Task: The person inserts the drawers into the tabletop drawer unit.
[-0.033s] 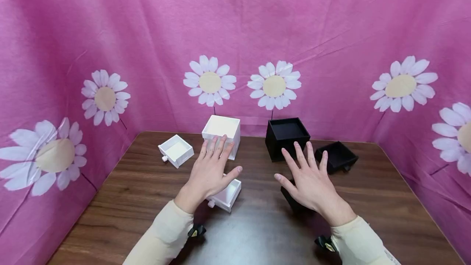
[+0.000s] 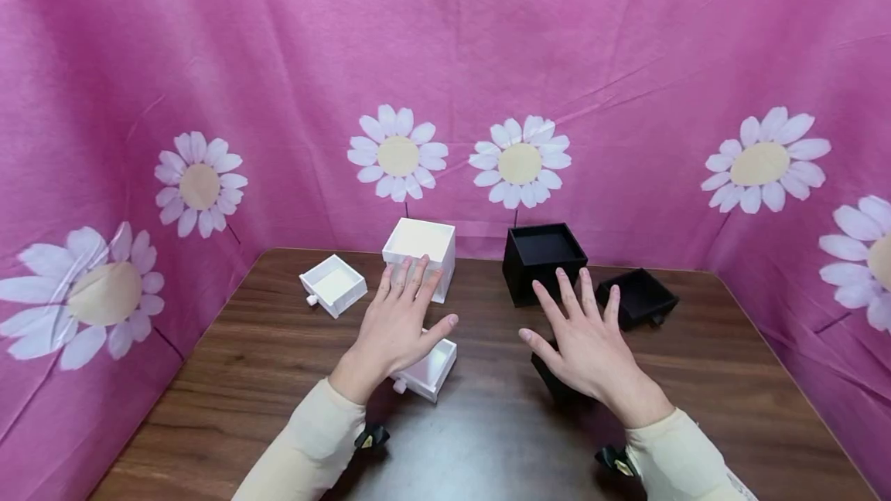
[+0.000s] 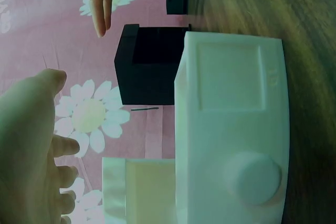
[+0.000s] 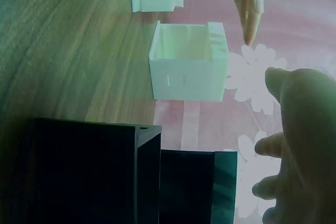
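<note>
In the head view my left hand point(image 2: 393, 323) hovers with fingers straight and spread above a small white drawer point(image 2: 437, 366) with a round knob, partly hiding it. Its fingertips overlap the front of a white box point(image 2: 445, 253). My right hand point(image 2: 592, 342) is likewise spread in the air, over a black drawer point(image 2: 546, 381) that it mostly covers. Behind those fingers stands a black box point(image 2: 518, 273) with a recessed top. From the left wrist view, the white drawer point(image 3: 231, 129) is large and apart from the hand. Neither hand holds anything.
A second white drawer point(image 2: 334, 284) lies left of the white box. Another black drawer point(image 2: 640, 296) lies right of the black box. All stand on a brown wooden table point(image 2: 480, 439), enclosed behind and at the sides by a pink flowered cloth point(image 2: 592, 37).
</note>
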### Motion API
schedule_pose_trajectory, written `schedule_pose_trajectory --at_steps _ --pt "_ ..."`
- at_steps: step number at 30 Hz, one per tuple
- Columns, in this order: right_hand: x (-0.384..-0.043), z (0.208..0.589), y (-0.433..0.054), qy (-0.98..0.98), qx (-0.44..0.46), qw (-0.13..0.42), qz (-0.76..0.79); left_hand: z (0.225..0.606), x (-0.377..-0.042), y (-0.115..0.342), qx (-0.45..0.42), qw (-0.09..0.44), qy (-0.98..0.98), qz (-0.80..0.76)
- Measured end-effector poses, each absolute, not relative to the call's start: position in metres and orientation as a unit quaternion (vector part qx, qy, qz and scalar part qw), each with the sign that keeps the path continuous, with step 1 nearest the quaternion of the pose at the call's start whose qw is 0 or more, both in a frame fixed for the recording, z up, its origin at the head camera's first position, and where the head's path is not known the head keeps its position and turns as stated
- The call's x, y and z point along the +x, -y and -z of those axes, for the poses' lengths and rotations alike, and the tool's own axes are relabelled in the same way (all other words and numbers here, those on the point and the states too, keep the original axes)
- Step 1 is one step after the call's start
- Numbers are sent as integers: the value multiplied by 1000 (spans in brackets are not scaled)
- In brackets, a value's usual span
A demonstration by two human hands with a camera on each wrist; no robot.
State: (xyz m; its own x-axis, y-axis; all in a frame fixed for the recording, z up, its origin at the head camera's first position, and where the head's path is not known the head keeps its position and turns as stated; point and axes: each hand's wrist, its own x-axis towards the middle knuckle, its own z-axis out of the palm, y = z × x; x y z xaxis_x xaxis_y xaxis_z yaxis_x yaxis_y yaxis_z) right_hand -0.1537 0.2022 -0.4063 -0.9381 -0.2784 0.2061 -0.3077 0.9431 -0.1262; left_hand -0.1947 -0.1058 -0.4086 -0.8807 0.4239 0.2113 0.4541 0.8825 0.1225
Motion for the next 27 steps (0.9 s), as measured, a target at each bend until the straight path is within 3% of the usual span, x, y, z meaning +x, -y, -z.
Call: schedule_pose_trajectory --at_steps 27 --pt "-159 411 -204 976 154 98 -116 409 -191 128 -234 116 961 93"
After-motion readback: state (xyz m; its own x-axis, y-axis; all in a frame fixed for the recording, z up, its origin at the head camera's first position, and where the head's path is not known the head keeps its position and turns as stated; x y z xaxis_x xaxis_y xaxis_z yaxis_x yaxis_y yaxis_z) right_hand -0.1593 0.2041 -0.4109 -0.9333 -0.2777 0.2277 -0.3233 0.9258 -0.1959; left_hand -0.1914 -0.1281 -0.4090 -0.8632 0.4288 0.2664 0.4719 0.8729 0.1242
